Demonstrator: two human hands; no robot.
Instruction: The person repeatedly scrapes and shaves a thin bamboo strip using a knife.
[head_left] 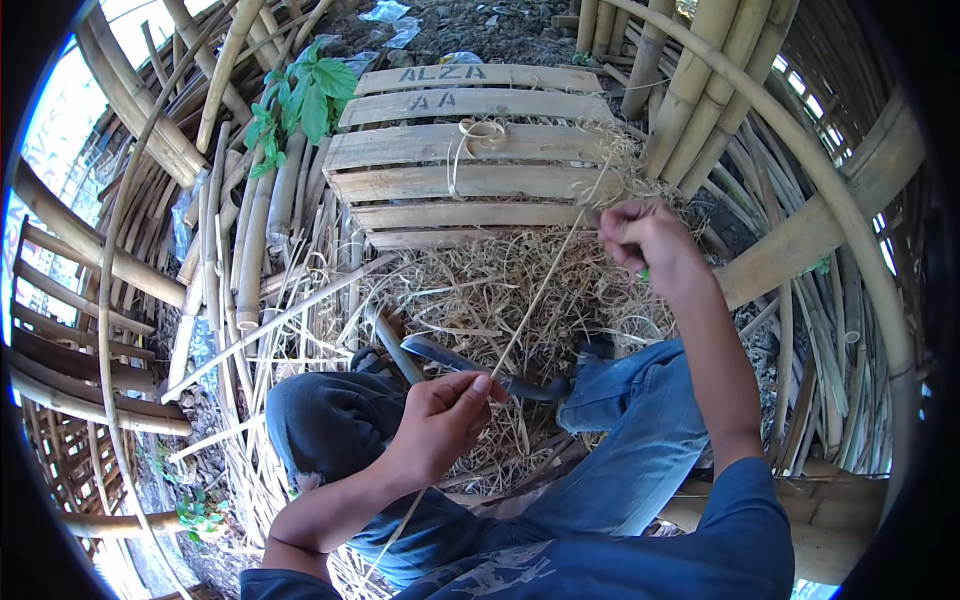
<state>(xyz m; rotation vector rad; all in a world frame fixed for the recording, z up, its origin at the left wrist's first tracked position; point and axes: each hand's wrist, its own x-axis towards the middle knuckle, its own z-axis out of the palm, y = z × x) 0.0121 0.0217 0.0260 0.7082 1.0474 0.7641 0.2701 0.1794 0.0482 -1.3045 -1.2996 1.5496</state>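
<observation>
My left hand (447,420) is closed in a pinch around a thin pale bamboo strip (538,298). The strip slants from my lap up past those fingers toward the slatted wooden crate panel (440,182). My right hand (650,240) is raised over the right edge of the shavings, fingers curled together beside the strip's upper part. A small bit of green shows under its palm; what these fingers grip is hidden. Between my knees lies a grey, bar-like tool (450,358), partly covered by my leg.
Curly bamboo shavings (480,275) heap up before me. A loose curled strip (462,160) rests on the panel. Split bamboo (235,370) lies at left, near a leafy green plant (308,92). Thick bamboo poles (715,85) stand at right, and a broad bamboo piece (820,225) crosses there.
</observation>
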